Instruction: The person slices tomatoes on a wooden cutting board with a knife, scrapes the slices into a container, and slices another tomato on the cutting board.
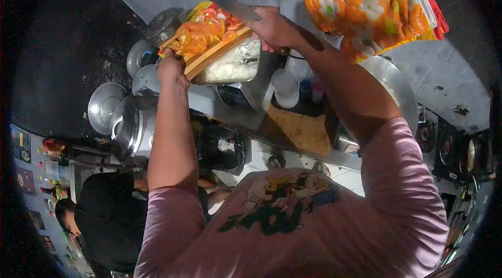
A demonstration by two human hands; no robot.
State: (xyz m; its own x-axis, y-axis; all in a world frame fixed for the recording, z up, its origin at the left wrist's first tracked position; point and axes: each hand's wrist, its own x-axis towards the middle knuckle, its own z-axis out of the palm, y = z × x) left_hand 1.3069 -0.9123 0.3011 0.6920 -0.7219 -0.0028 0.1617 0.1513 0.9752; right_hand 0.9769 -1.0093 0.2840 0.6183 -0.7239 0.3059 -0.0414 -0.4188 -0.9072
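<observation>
A wooden cutting board is tilted over a rectangular tray of white chopped food. Sliced tomatoes, red and orange, are heaped on it. Its left end is gripped by my left hand, the fingers closed round the edge. My right hand is closed on the handle of a broad knife, whose dark blade lies over the far side of the tomatoes. The knife handle is mostly hidden in my fist.
An orange flowered cloth lies at the upper right, above a large metal bowl. A plastic container stands near a brown board. Metal pots are at the left. Another person in black is at the lower left.
</observation>
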